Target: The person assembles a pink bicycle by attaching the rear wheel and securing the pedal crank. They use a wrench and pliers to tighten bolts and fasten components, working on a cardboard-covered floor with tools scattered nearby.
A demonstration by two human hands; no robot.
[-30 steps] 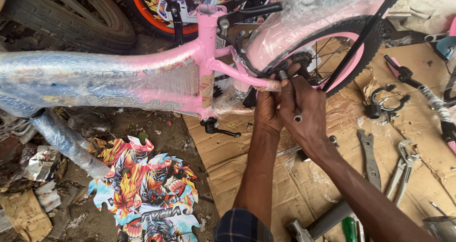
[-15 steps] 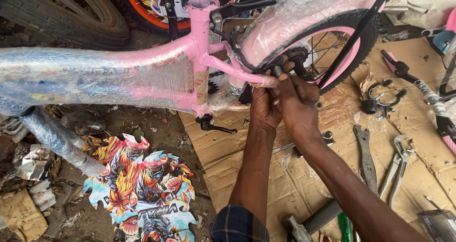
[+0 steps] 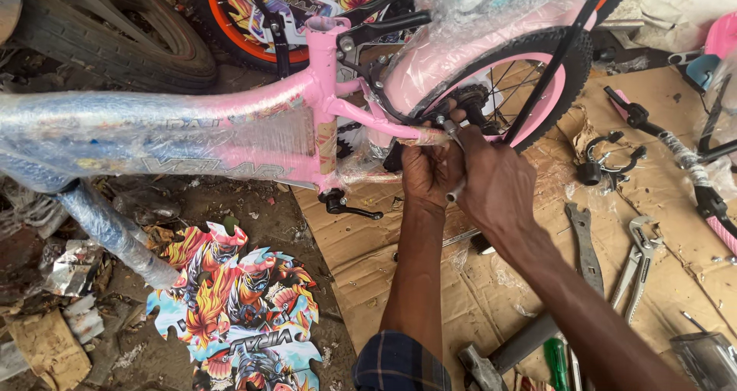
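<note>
Both hands have slid a little to the right along the pink bike frame (image 3: pixel 307 122) since a moment ago, and now they sit right at the middle of the back wheel (image 3: pixel 499 76).

That pink bike frame is the biggest thing. It lies on its side, wrapped in clear plastic, and it stretches off to the left. An old black tyre (image 3: pixel 115 38) lies above the frame, at the top left. Brown cardboard (image 3: pixel 675 130) is spread under the frame, to the right. A bright cut-out picture board (image 3: pixel 246 306) lies on the dirt below the frame.

The left hand (image 3: pixel 430 172) is curled up, with its fingers pressed against the thin pink bar of the frame by the wheel. The right hand (image 3: pixel 495 184) is closed around a small metal tool (image 3: pixel 454 141) that stands up to the nut at the wheel's middle. The two hands touch each other.

Below the frame and right of the hands, a flat spanner (image 3: pixel 585 241) and silver pliers (image 3: pixel 637 264) lie on the cardboard. A black pedal arm (image 3: pixel 349 205) hangs just under the frame. A screwdriver with a green handle (image 3: pixel 555 362) lies far below the frame.
</note>
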